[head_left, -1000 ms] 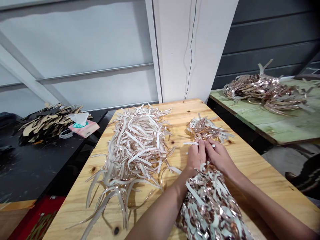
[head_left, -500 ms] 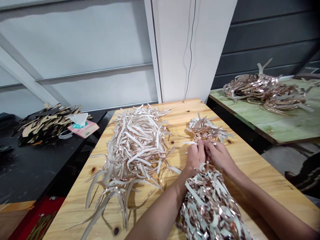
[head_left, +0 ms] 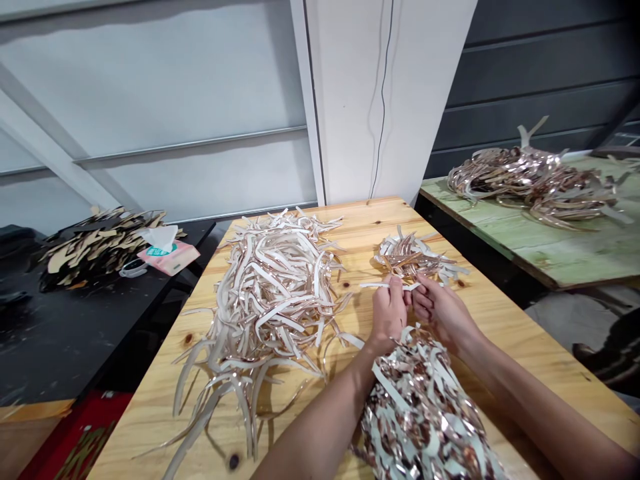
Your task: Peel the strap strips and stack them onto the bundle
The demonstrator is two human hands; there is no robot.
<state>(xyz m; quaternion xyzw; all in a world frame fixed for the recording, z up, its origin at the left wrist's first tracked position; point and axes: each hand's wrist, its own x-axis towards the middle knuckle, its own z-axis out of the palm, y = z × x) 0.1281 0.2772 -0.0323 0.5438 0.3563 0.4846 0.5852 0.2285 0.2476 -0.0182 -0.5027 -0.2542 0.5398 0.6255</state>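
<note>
Item: thin pale strip (head_left: 387,285), long axis crosswise, pinched at fingertips by left hand (head_left: 389,313) and right hand (head_left: 443,310); small rose-gold strip pile (head_left: 413,257) just beyond.

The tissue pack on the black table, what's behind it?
Behind the pink tissue pack on the black table lies a heap of tan and black cut pieces. What the heap covers cannot be seen.

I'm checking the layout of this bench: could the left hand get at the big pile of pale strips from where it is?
Probably yes. The left hand sits just right of the big pile of pale strips on the wooden table, with only bare wood between. But its fingers pinch a thin strip, which it shares with the right hand.
</note>
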